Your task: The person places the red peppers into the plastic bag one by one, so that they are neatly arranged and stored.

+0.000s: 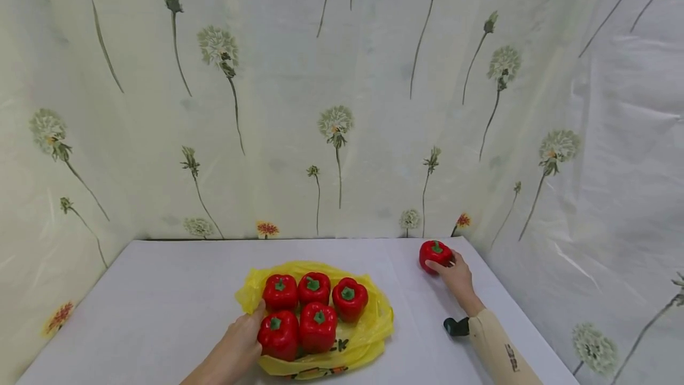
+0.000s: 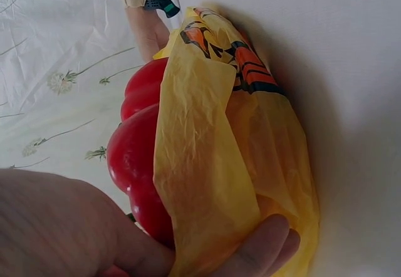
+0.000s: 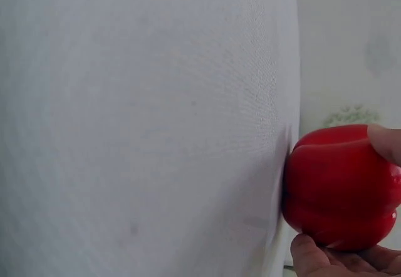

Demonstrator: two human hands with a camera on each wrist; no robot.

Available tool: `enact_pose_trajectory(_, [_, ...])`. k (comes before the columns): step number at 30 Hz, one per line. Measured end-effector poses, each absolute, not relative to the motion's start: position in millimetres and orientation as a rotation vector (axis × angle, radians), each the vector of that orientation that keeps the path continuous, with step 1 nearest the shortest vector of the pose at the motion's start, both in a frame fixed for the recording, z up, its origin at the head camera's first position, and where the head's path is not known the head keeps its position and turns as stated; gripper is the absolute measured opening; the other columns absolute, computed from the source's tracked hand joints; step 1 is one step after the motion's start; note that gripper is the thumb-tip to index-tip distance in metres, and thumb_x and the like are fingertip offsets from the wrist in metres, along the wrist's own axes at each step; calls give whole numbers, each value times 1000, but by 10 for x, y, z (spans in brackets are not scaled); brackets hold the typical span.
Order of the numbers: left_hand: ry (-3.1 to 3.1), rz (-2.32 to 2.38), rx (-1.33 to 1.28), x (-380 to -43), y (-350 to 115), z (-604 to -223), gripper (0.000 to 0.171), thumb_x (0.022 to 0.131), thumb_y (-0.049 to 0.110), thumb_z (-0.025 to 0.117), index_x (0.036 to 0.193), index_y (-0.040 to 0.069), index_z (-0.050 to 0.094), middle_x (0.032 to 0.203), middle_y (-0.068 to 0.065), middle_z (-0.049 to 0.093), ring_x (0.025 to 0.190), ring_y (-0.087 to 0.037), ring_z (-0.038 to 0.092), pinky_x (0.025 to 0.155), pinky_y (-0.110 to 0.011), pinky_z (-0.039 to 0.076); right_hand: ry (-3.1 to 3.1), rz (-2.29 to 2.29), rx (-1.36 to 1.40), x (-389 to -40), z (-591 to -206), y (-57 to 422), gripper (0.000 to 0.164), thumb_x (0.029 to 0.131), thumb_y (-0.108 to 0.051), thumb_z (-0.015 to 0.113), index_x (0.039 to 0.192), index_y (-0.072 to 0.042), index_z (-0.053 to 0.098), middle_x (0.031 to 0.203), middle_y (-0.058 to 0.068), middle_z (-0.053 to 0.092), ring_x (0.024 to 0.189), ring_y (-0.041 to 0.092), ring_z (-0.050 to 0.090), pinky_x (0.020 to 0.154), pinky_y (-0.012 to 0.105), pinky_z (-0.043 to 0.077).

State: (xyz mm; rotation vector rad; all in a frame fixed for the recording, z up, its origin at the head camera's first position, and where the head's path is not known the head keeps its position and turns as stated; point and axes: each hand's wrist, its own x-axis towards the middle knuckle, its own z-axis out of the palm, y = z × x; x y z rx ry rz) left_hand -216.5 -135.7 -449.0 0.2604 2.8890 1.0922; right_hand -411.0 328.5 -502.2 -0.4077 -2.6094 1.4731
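A yellow plastic bag point(image 1: 378, 337) lies opened out on the table, its rim folded down around several red bell peppers point(image 1: 318, 331) with green stems. My left hand point(image 1: 235, 340) grips the bag's left edge; in the left wrist view the thumb is inside and the fingers outside the yellow film point(image 2: 200, 151). At the table's far right corner, my right hand point(image 1: 458, 278) holds a single red bell pepper point(image 1: 430, 253). The right wrist view has the thumb on one side of this pepper point(image 3: 338, 186) and fingers on the other. Whether its base touches the table I cannot tell.
A white cloth covers the table point(image 1: 160, 308). Behind it and along both sides hangs a curtain point(image 1: 278, 106) printed with dandelions. A small black device point(image 1: 456, 327) sits at my right wrist, beside the beige sleeve point(image 1: 499, 346).
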Motion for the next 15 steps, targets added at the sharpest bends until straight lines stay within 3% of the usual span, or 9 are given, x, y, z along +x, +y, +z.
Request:
enact_pose_trajectory(7, [2892, 1095, 271, -2160, -1358, -4481, 61, 76, -17, 55, 135, -20, 39, 126, -34, 56, 89, -25, 60, 80, -50, 55, -2608, 1460, -444, -4075, -5018, 3275, 97, 86, -37, 68, 152, 4, 9, 152, 32, 23, 138, 47, 24, 108, 58, 33])
enact_pose_trajectory(15, [2883, 1096, 268, -2162, -1358, -4485, 61, 76, -17, 55, 135, -20, 38, 127, -35, 55, 89, -25, 60, 79, -49, 55, -2627, 1449, -466, -4045, -5017, 3289, 97, 86, -37, 68, 151, 5, 10, 152, 33, 22, 137, 48, 24, 108, 58, 33])
